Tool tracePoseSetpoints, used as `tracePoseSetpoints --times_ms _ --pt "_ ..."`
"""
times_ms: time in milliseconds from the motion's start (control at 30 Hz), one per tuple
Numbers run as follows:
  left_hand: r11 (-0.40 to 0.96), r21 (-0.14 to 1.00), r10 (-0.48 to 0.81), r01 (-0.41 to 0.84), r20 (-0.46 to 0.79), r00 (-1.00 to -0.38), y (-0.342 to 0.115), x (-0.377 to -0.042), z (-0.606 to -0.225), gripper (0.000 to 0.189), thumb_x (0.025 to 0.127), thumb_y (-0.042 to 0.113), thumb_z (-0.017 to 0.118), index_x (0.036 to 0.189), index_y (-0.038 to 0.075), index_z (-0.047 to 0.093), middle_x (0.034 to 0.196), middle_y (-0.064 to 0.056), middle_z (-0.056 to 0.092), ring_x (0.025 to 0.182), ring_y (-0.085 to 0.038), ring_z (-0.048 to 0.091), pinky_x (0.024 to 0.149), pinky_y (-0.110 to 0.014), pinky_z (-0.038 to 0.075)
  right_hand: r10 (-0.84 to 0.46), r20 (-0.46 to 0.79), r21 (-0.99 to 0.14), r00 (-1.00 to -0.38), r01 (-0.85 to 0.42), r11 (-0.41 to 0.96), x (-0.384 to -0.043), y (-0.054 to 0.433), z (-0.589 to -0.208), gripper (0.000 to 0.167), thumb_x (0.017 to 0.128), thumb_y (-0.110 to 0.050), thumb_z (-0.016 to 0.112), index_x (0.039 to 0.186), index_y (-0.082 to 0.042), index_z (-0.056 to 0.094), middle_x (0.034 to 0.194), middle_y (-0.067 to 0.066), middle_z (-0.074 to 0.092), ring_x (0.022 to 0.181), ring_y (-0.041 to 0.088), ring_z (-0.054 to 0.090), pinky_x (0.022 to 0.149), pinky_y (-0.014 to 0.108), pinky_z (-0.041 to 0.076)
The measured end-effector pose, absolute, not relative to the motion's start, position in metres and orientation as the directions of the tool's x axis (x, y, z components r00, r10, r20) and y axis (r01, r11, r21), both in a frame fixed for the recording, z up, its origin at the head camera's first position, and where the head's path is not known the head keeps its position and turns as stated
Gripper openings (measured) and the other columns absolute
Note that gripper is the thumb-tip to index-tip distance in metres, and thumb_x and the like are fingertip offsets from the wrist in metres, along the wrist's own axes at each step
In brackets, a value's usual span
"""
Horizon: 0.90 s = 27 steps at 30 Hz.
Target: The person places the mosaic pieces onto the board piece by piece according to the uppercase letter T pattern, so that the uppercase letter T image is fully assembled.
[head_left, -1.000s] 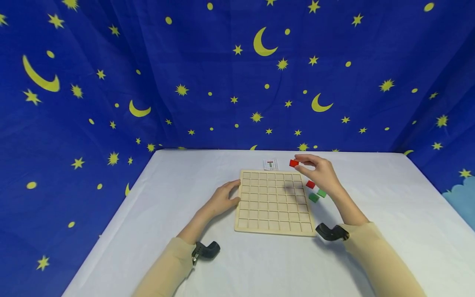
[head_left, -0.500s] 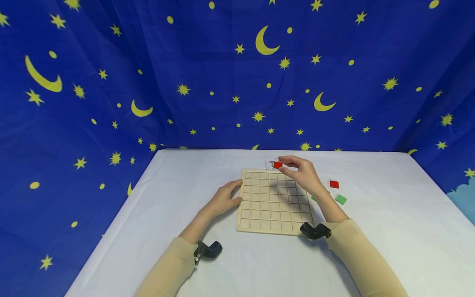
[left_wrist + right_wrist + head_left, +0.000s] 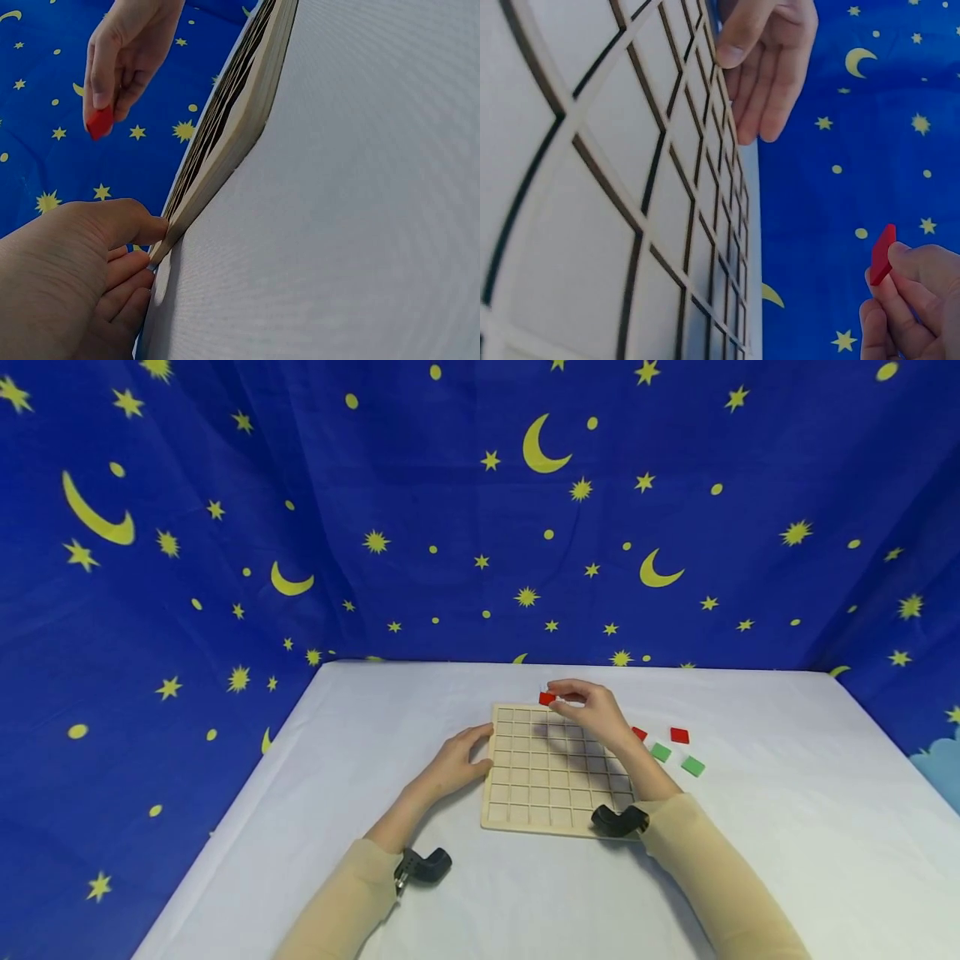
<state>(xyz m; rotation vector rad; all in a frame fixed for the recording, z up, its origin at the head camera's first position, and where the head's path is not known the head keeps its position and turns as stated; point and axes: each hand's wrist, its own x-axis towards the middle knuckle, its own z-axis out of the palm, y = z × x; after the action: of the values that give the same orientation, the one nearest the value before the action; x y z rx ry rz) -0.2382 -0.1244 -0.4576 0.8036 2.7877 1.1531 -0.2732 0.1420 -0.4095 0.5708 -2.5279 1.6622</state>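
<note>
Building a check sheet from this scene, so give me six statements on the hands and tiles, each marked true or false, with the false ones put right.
1. The right hand pinches a red tile. True.
2. The left hand touches the edge of the board. True.
3. The pinched red tile sits in a board square. False: it is held in the air.
4. Two green tiles lie on the table. True.
5. Every tile on the table is green. False: two red tiles lie there too.
6. The board is round. False: it has four straight sides.
</note>
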Motion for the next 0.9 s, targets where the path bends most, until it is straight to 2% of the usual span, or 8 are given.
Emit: tracePoseSetpoints --times_ms 267,433,567,733,900 --pt "0.601 0.655 0.468 0.458 0.176 -0.866 -0.124 -0.237 -0.456 0.060 0.087 0.010 0.065 0.139 -0.004 0.040 0.138 -0.018 0.046 0.130 -0.032 0.039 0.110 -0.041 0.029 -0.274 0.148 -0.932 -0.950 -0.227 0.284 -0.276 0.138 -0.418 0.040 0.089 -0.014 0.067 0.124 0.003 0.058 0.120 0.013 0.062 0.104 0.025 0.060 0.083 0.028 0.053" --pt "0.597 0.660 0.469 0.456 0.173 -0.866 -0.124 -0.237 -0.457 0.060 0.087 0.011 0.065 0.140 -0.003 0.040 0.138 -0.018 0.046 0.130 -0.032 0.039 0.110 -0.041 0.030 -0.291 0.106 -0.943 -0.951 -0.188 0.273 -0.269 0.134 -0.413 0.037 0.089 -0.007 0.065 0.123 0.006 0.059 0.120 0.020 0.061 0.102 0.028 0.061 0.079 0.023 0.053" --pt "0.599 0.658 0.467 0.456 0.175 -0.867 -0.124 -0.237 -0.458 0.060 0.087 0.012 0.064 0.140 -0.002 0.039 0.139 -0.016 0.046 0.131 -0.030 0.038 0.110 -0.040 0.029 -0.305 0.092 -0.939 -0.948 -0.185 0.292 -0.263 0.129 -0.409 0.035 0.090 -0.004 0.062 0.122 0.008 0.058 0.121 0.023 0.059 0.102 0.028 0.060 0.080 0.024 0.052" --pt "0.594 0.659 0.470 0.462 0.181 -0.864 -0.124 -0.237 -0.458 0.060 0.087 0.012 0.064 0.140 -0.003 0.040 0.139 -0.017 0.046 0.131 -0.031 0.039 0.110 -0.041 0.030 -0.316 0.091 -0.935 -0.944 -0.191 0.300 -0.277 0.132 -0.430 0.036 0.091 -0.007 0.062 0.123 0.008 0.057 0.122 0.021 0.059 0.105 0.030 0.059 0.083 0.028 0.052" --pt "0.595 0.662 0.468 0.455 0.175 -0.866 -0.125 -0.236 -0.456 0.060 0.087 0.011 0.064 0.140 -0.003 0.040 0.139 -0.017 0.046 0.131 -0.030 0.038 0.110 -0.040 0.029 -0.320 0.087 -0.918 -0.943 -0.200 0.341 -0.286 0.134 -0.450 0.036 0.090 -0.011 0.065 0.122 0.004 0.060 0.119 0.017 0.061 0.101 0.026 0.060 0.080 0.027 0.052"
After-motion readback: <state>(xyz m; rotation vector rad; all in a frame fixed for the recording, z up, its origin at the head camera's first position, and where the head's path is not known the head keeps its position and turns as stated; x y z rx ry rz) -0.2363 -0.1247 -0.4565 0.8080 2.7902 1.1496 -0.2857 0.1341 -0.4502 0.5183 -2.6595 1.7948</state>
